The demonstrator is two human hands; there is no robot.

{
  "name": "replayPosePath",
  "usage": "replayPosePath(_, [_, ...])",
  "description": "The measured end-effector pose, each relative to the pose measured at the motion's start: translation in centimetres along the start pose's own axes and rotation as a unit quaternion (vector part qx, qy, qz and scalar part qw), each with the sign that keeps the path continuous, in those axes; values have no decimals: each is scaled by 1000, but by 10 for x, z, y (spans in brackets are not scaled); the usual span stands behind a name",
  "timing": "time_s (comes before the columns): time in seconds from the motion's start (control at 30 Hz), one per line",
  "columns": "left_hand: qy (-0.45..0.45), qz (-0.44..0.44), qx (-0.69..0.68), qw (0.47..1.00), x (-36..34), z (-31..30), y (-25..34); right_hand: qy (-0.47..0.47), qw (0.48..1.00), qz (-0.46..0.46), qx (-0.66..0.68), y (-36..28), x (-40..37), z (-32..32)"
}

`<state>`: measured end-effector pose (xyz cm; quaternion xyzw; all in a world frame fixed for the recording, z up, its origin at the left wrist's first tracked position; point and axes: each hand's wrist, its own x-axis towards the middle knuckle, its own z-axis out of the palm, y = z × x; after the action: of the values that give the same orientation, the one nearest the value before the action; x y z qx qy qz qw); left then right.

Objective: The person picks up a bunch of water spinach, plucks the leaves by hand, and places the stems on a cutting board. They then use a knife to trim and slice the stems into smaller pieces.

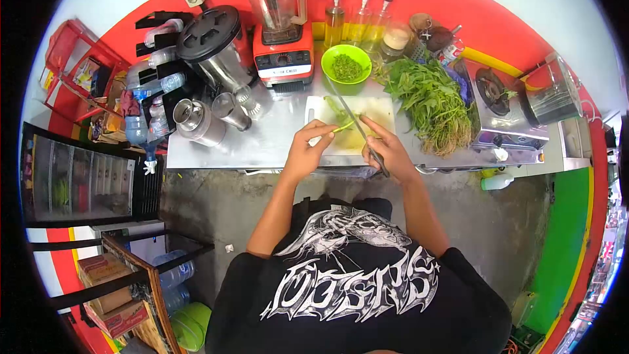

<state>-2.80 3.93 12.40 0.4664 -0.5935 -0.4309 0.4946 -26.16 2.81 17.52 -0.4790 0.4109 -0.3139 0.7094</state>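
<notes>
Beyond your black shirt (354, 282), your left hand (306, 154) pinches a green stalk (343, 128) on the cutting board (386, 110) while your right hand (391, 151) grips the knife (351, 117), whose blade could nick those fingertips if the stalk rolls.

Kitchen stall: blender (280, 23), gas stove (493, 101), steel counter (262, 141).

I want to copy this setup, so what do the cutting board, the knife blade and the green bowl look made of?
Cutting board: probably plastic, flat matte white.
Knife blade: metal, thin grey with sheen.
Green bowl: likely plastic, uniform bright glossy colour.
</notes>
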Motion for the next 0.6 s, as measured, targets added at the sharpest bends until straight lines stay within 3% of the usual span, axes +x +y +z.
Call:
replayPosePath(0.2, [-2,17,5,1000,-1,2,6,3,996,18,91,9,6,-7])
replayPosePath(0.6, [27,7,26,999,-4,-3,8,22,999,-45,-5,15,19,1])
